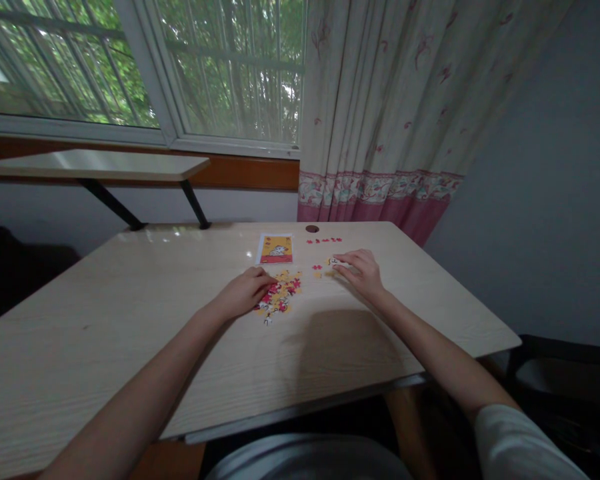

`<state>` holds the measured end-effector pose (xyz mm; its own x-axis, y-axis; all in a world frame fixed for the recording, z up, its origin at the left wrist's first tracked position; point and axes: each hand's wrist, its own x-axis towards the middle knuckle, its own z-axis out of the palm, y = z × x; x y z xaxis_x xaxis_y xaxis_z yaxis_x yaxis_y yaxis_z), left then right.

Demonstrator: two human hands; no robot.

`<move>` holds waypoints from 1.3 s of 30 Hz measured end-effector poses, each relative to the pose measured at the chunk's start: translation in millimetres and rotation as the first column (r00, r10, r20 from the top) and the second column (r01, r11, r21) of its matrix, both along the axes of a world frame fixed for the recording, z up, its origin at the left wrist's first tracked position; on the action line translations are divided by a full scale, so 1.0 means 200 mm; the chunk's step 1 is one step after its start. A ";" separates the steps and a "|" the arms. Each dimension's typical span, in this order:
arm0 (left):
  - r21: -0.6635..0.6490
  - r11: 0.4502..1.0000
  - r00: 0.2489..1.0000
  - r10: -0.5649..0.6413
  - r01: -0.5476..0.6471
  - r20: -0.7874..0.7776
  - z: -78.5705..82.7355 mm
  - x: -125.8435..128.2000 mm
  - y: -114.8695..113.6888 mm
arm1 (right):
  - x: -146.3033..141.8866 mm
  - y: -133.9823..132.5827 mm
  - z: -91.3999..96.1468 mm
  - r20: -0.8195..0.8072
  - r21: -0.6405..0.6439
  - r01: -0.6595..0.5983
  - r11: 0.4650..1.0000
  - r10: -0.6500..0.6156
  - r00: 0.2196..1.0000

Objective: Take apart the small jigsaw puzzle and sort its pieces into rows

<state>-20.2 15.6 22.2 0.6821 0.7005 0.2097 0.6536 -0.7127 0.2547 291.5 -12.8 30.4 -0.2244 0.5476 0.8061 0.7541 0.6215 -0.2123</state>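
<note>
A pile of small red, yellow and white jigsaw puzzle pieces [283, 291] lies on the table. My left hand [245, 293] rests at the pile's left side, its fingers bent together over the pieces; whatever is under the fingertips is hidden. To the right of the pile, my right hand [364, 272] pinches a white puzzle piece [334, 261] between thumb and fingers, low over the tabletop. Close to it lie a red puzzle piece [317, 267] and a yellow puzzle piece [318, 275]. Farther back, several red puzzle pieces [324, 241] form a loose row.
Behind the pile lies a picture card [276, 249] with a white animal on yellow and red. The wooden table [220, 380] has a cable hole [312, 229] at its back edge. A raised shelf [130, 165] stands at the back left, below the window. A curtain [375, 133] hangs behind the table.
</note>
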 end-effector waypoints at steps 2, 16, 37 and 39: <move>0.008 1.000 1.000 0.002 -0.002 -0.015 0.00 0.00 0.00 | 0.00 0.00 0.00 0.004 -0.012 0.008 1.000 -0.008 1.000; 0.046 0.999 0.999 0.015 -0.013 -0.029 0.01 0.00 0.00 | 0.31 0.13 0.03 0.295 -0.440 0.054 0.897 0.088 0.951; 0.043 0.999 1.000 -0.017 0.018 -0.025 0.02 0.01 -0.01 | 0.42 0.20 -0.07 0.270 -0.643 0.077 0.762 0.132 0.954; 0.044 0.999 1.000 -0.012 0.013 -0.021 0.02 0.01 -0.01 | 0.41 0.20 -0.06 0.278 -0.639 0.087 0.765 0.125 0.952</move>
